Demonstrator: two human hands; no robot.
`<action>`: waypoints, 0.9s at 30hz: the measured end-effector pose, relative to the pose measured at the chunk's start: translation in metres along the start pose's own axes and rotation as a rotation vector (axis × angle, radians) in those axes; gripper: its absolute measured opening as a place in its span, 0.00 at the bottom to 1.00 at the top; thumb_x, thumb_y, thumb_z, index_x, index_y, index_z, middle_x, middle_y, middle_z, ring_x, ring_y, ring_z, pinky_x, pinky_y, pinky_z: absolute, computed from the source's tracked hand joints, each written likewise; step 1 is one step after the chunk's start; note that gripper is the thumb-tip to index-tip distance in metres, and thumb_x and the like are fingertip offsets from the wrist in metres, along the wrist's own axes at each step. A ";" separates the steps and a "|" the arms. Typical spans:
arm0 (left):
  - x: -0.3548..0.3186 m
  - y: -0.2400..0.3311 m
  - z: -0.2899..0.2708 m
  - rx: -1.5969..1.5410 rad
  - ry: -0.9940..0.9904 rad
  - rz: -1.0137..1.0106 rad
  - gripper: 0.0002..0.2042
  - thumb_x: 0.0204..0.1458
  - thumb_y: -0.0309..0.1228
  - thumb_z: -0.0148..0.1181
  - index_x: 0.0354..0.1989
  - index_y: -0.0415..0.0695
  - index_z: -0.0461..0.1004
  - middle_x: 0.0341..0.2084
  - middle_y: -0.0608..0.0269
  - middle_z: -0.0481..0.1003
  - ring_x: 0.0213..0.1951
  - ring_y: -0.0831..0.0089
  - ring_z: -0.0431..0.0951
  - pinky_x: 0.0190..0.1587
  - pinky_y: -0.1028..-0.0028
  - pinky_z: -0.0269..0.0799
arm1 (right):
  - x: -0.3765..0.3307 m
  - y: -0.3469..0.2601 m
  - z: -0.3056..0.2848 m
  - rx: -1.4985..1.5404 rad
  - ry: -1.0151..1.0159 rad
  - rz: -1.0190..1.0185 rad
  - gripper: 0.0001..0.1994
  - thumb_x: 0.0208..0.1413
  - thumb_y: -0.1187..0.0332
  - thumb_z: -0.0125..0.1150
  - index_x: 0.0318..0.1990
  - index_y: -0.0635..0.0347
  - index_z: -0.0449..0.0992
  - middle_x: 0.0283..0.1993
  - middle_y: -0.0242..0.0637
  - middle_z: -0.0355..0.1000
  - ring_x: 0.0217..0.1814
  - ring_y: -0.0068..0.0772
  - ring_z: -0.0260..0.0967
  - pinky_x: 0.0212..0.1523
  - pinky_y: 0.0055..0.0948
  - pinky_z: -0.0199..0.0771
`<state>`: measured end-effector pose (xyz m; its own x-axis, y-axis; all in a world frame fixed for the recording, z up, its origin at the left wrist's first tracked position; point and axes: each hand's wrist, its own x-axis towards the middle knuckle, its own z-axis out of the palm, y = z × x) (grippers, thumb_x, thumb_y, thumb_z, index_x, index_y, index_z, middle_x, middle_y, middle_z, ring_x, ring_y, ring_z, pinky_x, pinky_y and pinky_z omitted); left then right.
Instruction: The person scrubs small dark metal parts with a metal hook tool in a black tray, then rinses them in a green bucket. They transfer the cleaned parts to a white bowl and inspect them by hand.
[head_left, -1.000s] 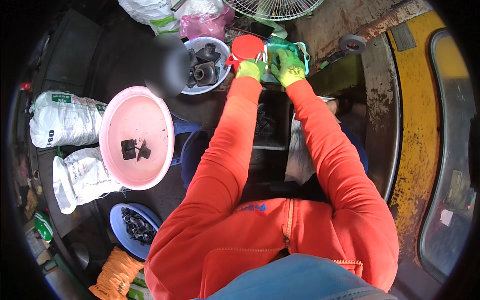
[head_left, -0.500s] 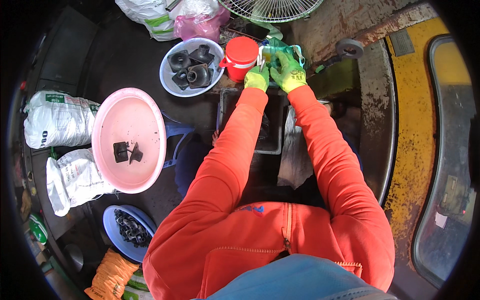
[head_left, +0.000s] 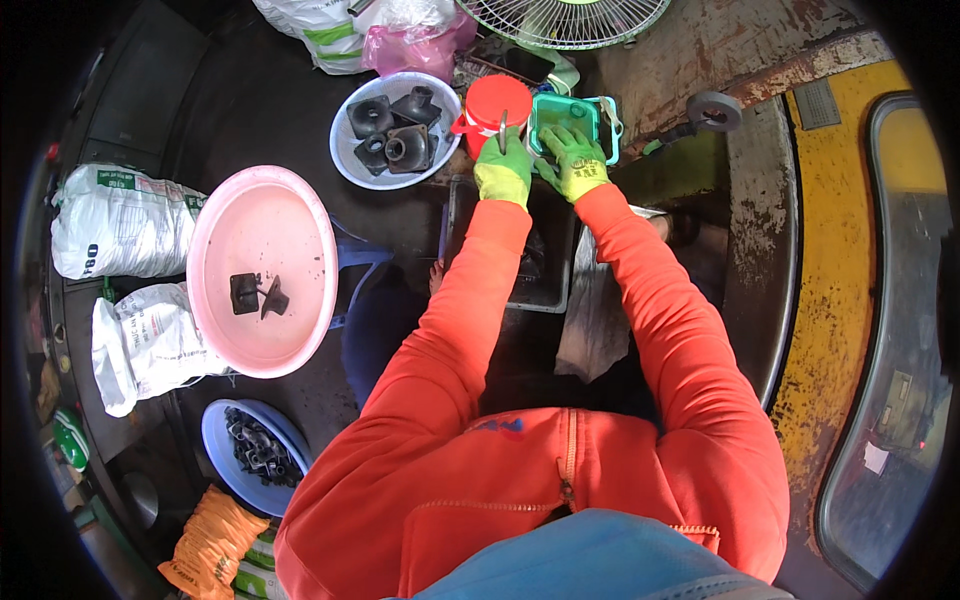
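In my gloved left hand [head_left: 503, 172], closed, is a thin metal tool [head_left: 503, 128], its end sticking up past the fingers; its exact kind is not clear. My gloved right hand [head_left: 575, 165] lies with fingers stretched over the near part of a teal, see-through lid [head_left: 566, 112] on a small box with a pale handle [head_left: 612, 125]. Just left of the box stands a red lidded jug [head_left: 498, 100], partly behind my left hand. Below both hands is a dark rectangular tray [head_left: 545, 298], mostly covered by my left sleeve.
A light blue basin [head_left: 345, 165] with several black rubber parts stands left of the jug. A pink basin [head_left: 265, 345] holds two black pieces. Another blue basin [head_left: 292, 430] holds small black parts. A fan [head_left: 565, 20] is at the back; a tape roll [head_left: 714, 110] lies right.
The teal lid, raised and bunched under my right hand before, now lies flat on the box. My left hand has drawn slightly away from the box, the metal tool still in it.
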<state>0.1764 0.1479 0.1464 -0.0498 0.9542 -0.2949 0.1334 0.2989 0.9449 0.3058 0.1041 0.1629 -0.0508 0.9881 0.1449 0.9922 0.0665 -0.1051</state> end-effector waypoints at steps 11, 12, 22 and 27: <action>-0.070 0.070 -0.088 -0.576 -0.235 -0.096 0.13 0.54 0.33 0.54 0.45 0.41 0.74 0.18 0.68 0.68 0.16 0.83 0.62 0.17 0.81 0.55 | 0.014 -0.016 0.018 -0.234 -0.059 0.018 0.34 0.34 0.64 0.63 0.55 0.57 0.63 0.48 0.42 0.62 0.46 0.52 0.63 0.42 0.47 0.67; -0.085 0.067 -0.105 -0.596 -0.288 -0.119 0.13 0.54 0.33 0.53 0.45 0.41 0.74 0.17 0.69 0.68 0.15 0.84 0.61 0.17 0.82 0.55 | 0.015 -0.015 0.017 -0.203 -0.075 0.008 0.34 0.34 0.64 0.63 0.55 0.57 0.63 0.48 0.42 0.62 0.46 0.51 0.63 0.42 0.47 0.67; -0.123 0.025 -0.146 -0.574 -0.371 -0.277 0.18 0.52 0.37 0.53 0.48 0.39 0.74 0.22 0.71 0.64 0.19 0.83 0.58 0.24 0.80 0.58 | 0.008 0.018 0.010 0.428 0.000 0.290 0.31 0.43 0.70 0.54 0.61 0.57 0.60 0.63 0.48 0.57 0.66 0.48 0.54 0.64 0.36 0.56; -0.114 0.034 -0.149 -0.655 -0.359 -0.269 0.20 0.52 0.36 0.52 0.51 0.37 0.71 0.22 0.71 0.65 0.19 0.83 0.58 0.24 0.80 0.57 | 0.006 0.020 0.019 0.455 -0.009 0.304 0.33 0.43 0.69 0.54 0.63 0.55 0.58 0.64 0.48 0.56 0.67 0.48 0.53 0.66 0.35 0.54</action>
<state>0.0391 0.0481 0.2336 0.3398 0.8273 -0.4473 -0.4528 0.5608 0.6932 0.3231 0.1140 0.1433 0.2278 0.9731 0.0333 0.8133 -0.1714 -0.5561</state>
